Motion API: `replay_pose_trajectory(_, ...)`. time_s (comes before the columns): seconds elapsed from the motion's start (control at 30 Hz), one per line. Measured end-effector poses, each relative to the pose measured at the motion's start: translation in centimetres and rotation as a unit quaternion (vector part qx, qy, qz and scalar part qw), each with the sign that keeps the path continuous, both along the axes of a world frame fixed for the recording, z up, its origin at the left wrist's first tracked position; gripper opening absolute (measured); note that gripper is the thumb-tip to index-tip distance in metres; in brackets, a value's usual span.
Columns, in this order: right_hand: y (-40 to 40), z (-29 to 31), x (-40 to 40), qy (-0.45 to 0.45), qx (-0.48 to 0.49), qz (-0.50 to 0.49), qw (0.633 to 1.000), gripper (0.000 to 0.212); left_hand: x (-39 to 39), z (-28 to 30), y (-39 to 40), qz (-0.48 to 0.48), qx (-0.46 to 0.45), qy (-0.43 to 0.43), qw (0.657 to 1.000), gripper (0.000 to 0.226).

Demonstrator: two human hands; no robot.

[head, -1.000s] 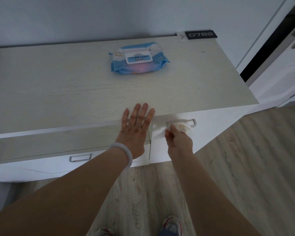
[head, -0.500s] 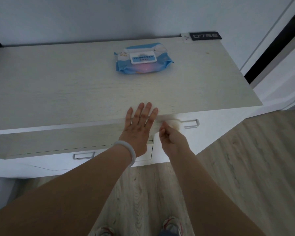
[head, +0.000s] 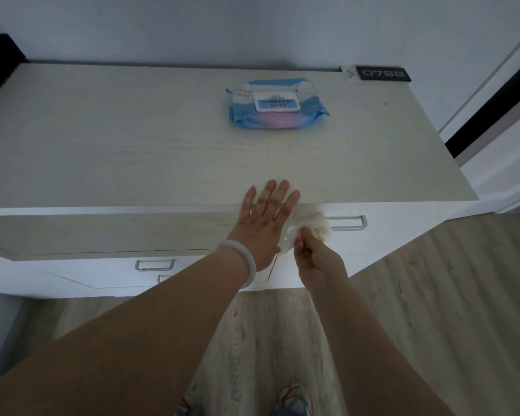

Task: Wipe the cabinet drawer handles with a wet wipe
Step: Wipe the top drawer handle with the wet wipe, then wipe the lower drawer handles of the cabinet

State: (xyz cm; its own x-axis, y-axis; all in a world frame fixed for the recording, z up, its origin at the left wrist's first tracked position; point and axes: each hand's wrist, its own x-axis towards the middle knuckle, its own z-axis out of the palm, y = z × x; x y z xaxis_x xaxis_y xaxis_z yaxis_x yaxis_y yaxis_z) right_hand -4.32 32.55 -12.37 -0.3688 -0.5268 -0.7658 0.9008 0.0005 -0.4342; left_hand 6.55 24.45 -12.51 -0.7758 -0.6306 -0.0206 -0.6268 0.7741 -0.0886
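My right hand (head: 317, 259) pinches a crumpled white wet wipe (head: 309, 228) against the left end of the silver handle (head: 350, 222) on the top right drawer. The handle's left part is hidden by the wipe. My left hand (head: 264, 220), with a pale bangle on the wrist, lies flat with fingers spread on the front edge of the pale wood cabinet top (head: 132, 151). A second silver handle (head: 154, 264) shows on a lower left drawer, apart from both hands.
A blue pack of wet wipes (head: 275, 108) with a white lid lies at the back of the cabinet top. A black number plate (head: 383, 74) sits at the back right corner. Wood floor and my shoes (head: 293, 399) are below; a door frame stands to the right.
My right hand slid the wipe leftward along the right drawer handle, uncovering the handle's right half. The left hand stayed flat on the edge. The camera view shifted slightly.
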Motion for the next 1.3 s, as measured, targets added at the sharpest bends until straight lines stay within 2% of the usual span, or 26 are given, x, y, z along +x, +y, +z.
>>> replay_pose_trajectory(0.17,0.8,-0.1,1.0,0.047,0.020,-0.003,0.999,0.007,1.3,1.2,-0.7,-0.039,0.042,0.029,0.998,0.096)
replay_pose_trajectory(0.37,2.2,-0.2,4.7,0.087,0.040,0.044,0.994,0.010,8.5,0.2,-0.4,-0.140,0.021,0.048,0.989,0.071)
replay_pose_trajectory(0.43,2.2,-0.5,6.9,0.100,0.041,0.091,0.990,0.015,12.4,-1.4,0.0,-0.108,0.068,0.048,0.991,0.065)
replay_pose_trajectory(0.53,1.3,-1.3,10.3,0.109,0.040,0.160,0.980,0.020,17.6,-4.2,-0.4,-0.011,0.157,0.004,0.987,0.057)
replay_pose_trajectory(0.6,0.7,-2.4,12.2,0.114,0.052,0.191,0.974,0.018,20.1,-5.7,-0.9,0.069,0.239,-0.043,0.968,0.054)
replay_pose_trajectory(0.67,-0.1,-3.6,13.7,0.126,0.067,0.226,0.964,0.013,22.1,-6.8,-1.2,0.120,0.276,-0.063,0.951,0.054)
replay_pose_trajectory(0.73,-1.2,-5.2,15.0,0.149,0.082,0.285,0.943,0.009,24.1,-7.7,-1.6,0.169,0.312,-0.068,0.932,0.056)
replay_pose_trajectory(0.83,-4.1,-7.8,17.1,0.228,0.111,0.371,0.894,0.013,27.6,-9.7,-3.4,0.233,0.332,-0.070,0.911,0.053)
replay_pose_trajectory(0.97,-7.4,-11.5,20.9,0.338,0.144,0.417,0.831,0.026,32.0,-12.5,-5.9,0.253,0.320,-0.068,0.910,0.058)
replay_pose_trajectory(1.03,-8.4,-13.3,22.7,0.412,0.163,0.439,0.782,0.034,33.6,-13.8,-7.3,0.241,0.305,-0.052,0.920,0.080)
replay_pose_trajectory(1.1,-9.3,-15.0,24.4,0.468,0.175,0.444,0.744,0.034,34.9,-15.3,-9.0,0.209,0.280,-0.035,0.936,0.102)
replay_pose_trajectory(1.17,-9.9,-16.4,25.9,0.505,0.196,0.415,0.731,0.029,36.2,-17.0,-10.8,0.173,0.230,-0.023,0.957,0.086)
replay_pose_trajectory(1.2,-10.0,-16.8,26.5,0.516,0.209,0.390,0.734,0.025,36.7,-17.6,-11.8,0.161,0.215,-0.017,0.963,0.075)
replay_pose_trajectory(1.3,-10.0,-18.3,28.1,0.529,0.230,0.308,0.757,0.020,37.4,-19.5,-14.4,0.084,0.188,-0.001,0.979,0.063)
